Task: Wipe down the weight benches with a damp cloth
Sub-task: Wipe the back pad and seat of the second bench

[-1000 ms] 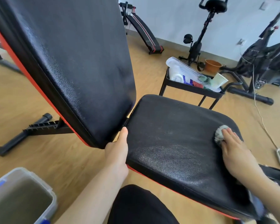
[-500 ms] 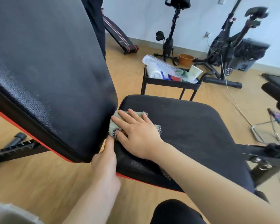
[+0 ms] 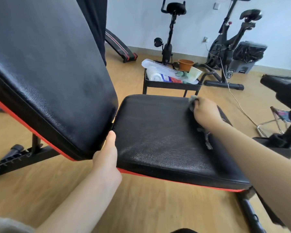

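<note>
A black weight bench with red trim fills the view: its seat pad (image 3: pixel 161 137) lies flat and its back pad (image 3: pixel 45 73) tilts up at the left. My right hand (image 3: pixel 206 113) presses a greyish-green cloth (image 3: pixel 192 102) onto the seat's far right corner; only the cloth's edge shows past my fingers. My left hand (image 3: pixel 107 155) rests at the gap between the two pads, thumb pointing up along the seat's near left edge, with nothing in it. The seat surface looks streaked and shiny.
A black cart (image 3: pixel 171 84) with packets and a cup stands just behind the seat. Exercise bikes (image 3: pixel 168 36) and an orange pot (image 3: pixel 186 63) line the far wall. A cable (image 3: pixel 233 96) trails across the wooden floor on the right, near a black roller pad (image 3: pixel 282 91).
My right hand has swept the cloth from the seat's left end, next to the back pad, across to its far right corner. My left hand stays at the gap.
</note>
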